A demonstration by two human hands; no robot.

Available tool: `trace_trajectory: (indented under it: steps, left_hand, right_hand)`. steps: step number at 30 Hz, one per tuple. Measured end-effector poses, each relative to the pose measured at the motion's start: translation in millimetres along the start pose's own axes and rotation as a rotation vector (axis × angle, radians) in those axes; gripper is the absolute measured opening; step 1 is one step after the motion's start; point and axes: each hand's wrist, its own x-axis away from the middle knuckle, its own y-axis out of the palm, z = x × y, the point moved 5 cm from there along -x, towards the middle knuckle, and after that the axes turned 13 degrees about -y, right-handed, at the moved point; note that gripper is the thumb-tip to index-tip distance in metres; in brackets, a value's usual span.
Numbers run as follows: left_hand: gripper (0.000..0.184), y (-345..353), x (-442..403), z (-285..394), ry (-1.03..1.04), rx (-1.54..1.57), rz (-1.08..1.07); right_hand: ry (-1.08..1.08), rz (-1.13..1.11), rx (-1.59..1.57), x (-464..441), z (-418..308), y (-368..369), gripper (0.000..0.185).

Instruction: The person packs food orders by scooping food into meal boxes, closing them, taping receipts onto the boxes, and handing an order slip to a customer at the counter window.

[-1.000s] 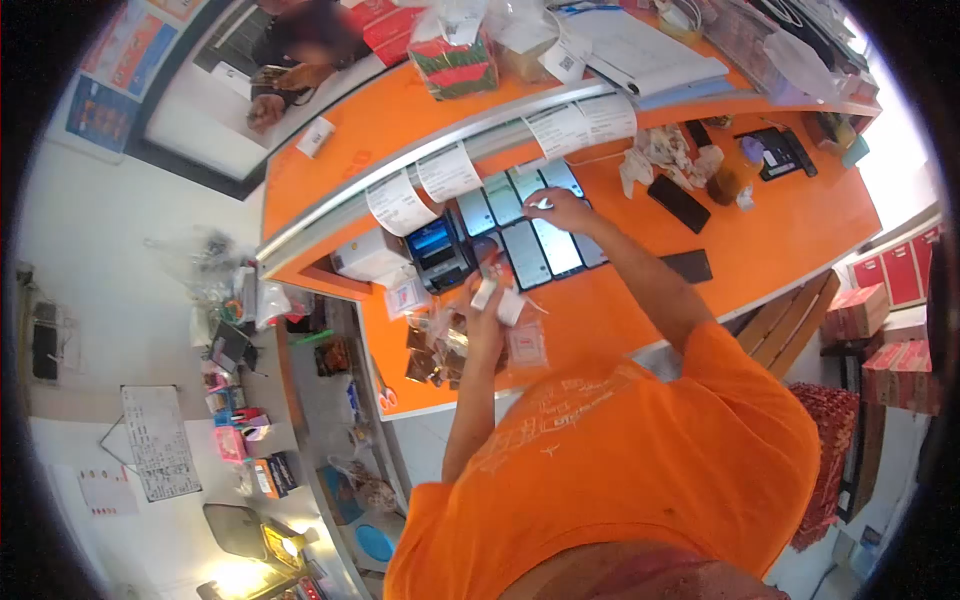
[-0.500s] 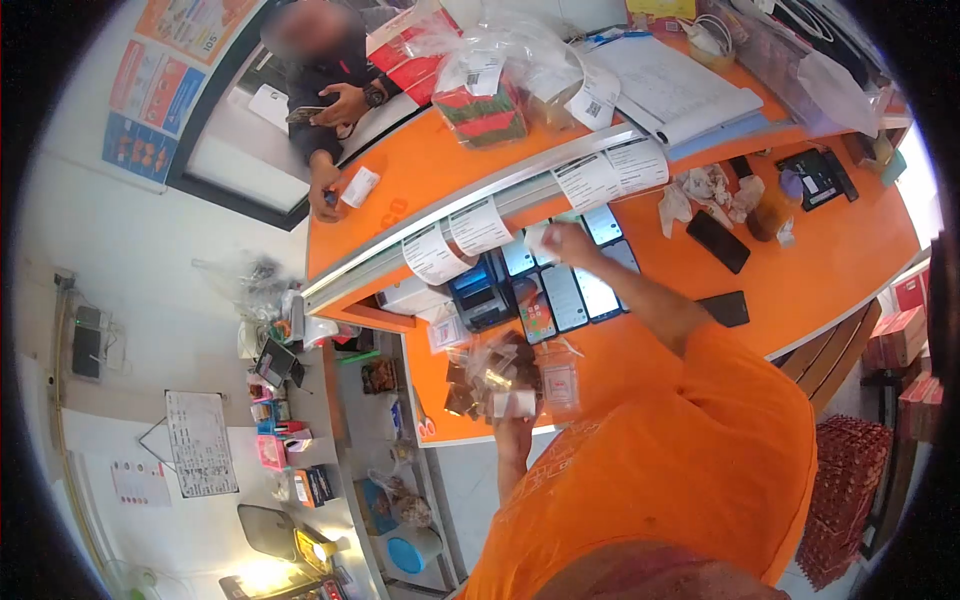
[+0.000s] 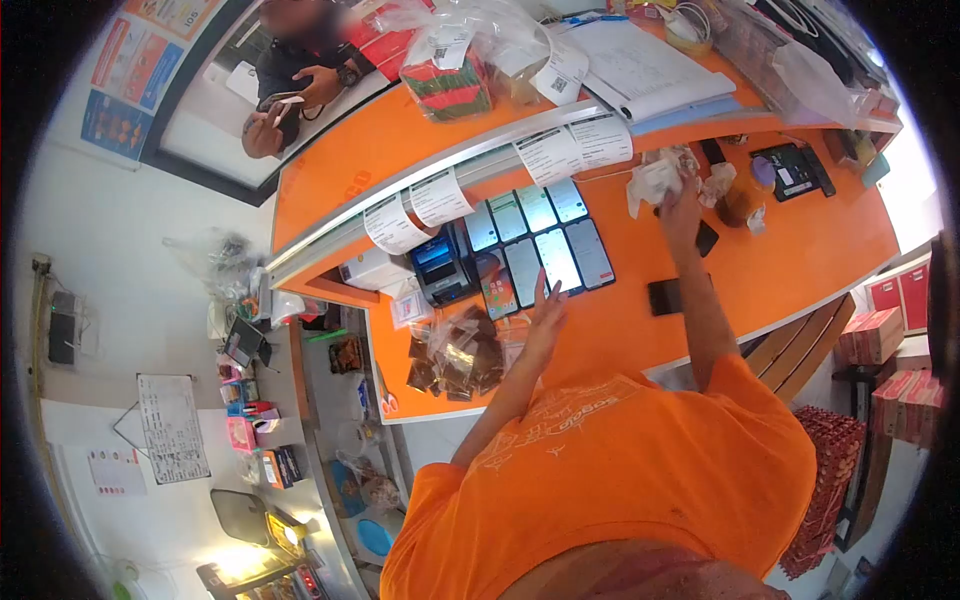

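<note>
My right hand reaches to the back of the orange counter, its fingers closed at a heap of crumpled white paper. The fingertips are partly lost in the paper. Over the front edge of a two-row block of lit phones, my left hand has its fingers stretched out and holds nothing. To its left lies a clear plastic bag of brown packets. A small black printer stands left of the phones.
Printed slips hang from the raised shelf's edge. A dark phone and an amber container are on the right. Scissors lie at the left edge. Across the counter, a person holds a phone.
My right hand has moved from above the phones to the crumpled paper. My left hand has left the plastic bag and a white slip. The other person's hand has drawn back from the counter.
</note>
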Motion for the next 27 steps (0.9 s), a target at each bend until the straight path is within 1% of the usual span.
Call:
trace_trajectory:
  steps: [1, 4, 6, 7, 8, 9, 11, 13, 15, 16, 17, 19, 20, 21, 23, 25, 27]
  left_hand:
    - [0.082, 5, 1, -4, -0.044, 0.008, -0.013]
    - [0.078, 3, 15, -12, -0.112, -0.001, -0.032]
    - [0.074, -10, 24, -20, -0.104, 0.007, -0.01]
    - [0.072, -19, 30, -23, -0.082, 0.021, 0.014]
    - [0.07, -28, 36, -27, -0.061, 0.031, 0.038]
    - [0.068, -39, 41, -33, -0.045, 0.071, 0.08]
    - [0.065, -59, 53, -47, -0.015, 0.15, 0.161]
    - [0.063, -77, 70, -57, -0.011, 0.195, 0.223]
    - [0.061, -92, 80, -68, -0.029, 0.211, 0.293]
    - [0.061, -99, 82, -73, -0.044, 0.207, 0.333]
    - [0.06, -106, 83, -78, -0.063, 0.204, 0.373]
    - [0.057, -108, 85, -79, -0.055, 0.206, 0.356]
    - [0.055, -108, 83, -77, -0.052, 0.226, 0.343]
    - [0.052, -107, 81, -73, -0.049, 0.245, 0.33]
    - [0.05, -94, 79, -58, -0.006, 0.167, 0.284]
    - [0.048, -81, 74, -45, 0.027, 0.108, 0.247]
    - [0.047, -77, 69, -47, 0.015, 0.094, 0.248]
  right_hand:
    - [-0.093, 0.026, 0.136, -15, 35, -9, 0.041]
    - [-0.319, -0.163, 0.634, -29, 114, 12, 0.045]
    - [-0.433, -0.176, 0.769, 11, 187, 50, 0.047]
    - [-0.486, -0.178, 0.836, 21, 202, 63, 0.049]
    - [-0.392, -0.07, 0.821, 14, 181, 63, 0.046]
    - [-0.385, -0.03, 0.74, 7, 149, 51, 0.043]
    - [-0.379, 0.051, 0.576, -17, 51, 16, 0.037]
    - [-0.511, 0.111, 0.137, -14, -3, 9, 0.026]
    - [-0.719, 0.139, -0.156, -19, -64, 0, 0.013]
    - [-0.87, 0.137, -0.23, -25, -104, -8, 0.005]
    - [-1.02, 0.131, -0.304, -32, -145, -19, 0.003]
    - [-1.062, 0.287, -0.195, -70, -229, -53, 0.004]
    - [-0.899, 0.274, -0.152, -95, -240, -52, 0.007]
    - [-0.711, 0.165, -0.215, -125, -244, -39, 0.021]
    - [-0.646, 0.107, -0.068, -175, -262, -16, 0.042]
    - [-0.502, 0.021, 0.179, -198, -252, 30, 0.062]
    - [-0.454, -0.274, 0.271, -182, -246, 70, 0.074]
